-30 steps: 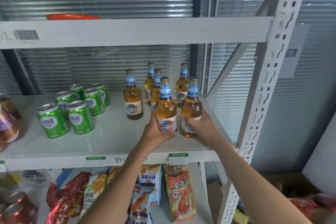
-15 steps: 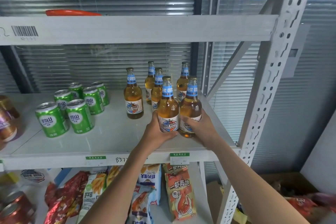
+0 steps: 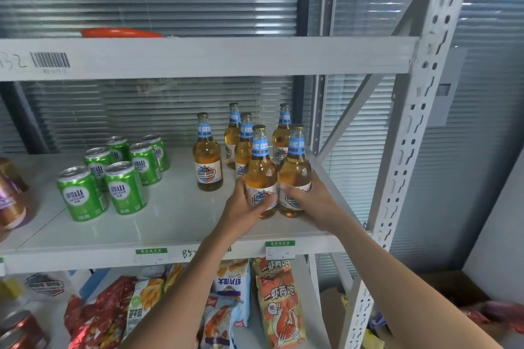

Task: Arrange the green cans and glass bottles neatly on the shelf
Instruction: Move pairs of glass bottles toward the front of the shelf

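Left hand (image 3: 243,207) gripping front bottle (image 3: 261,176), shelf edge (image 3: 85,256) near

six upright green cans (image 3: 116,176) left, six amber glass bottles (image 3: 207,162) right

Two bare forearms, no sleeves or rings apparent, left hand (image 3: 243,208), right hand (image 3: 310,201)

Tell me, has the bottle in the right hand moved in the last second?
Yes, slightly left, away from the shelf post: the bottle in the right hand now touches the left hand's bottle.
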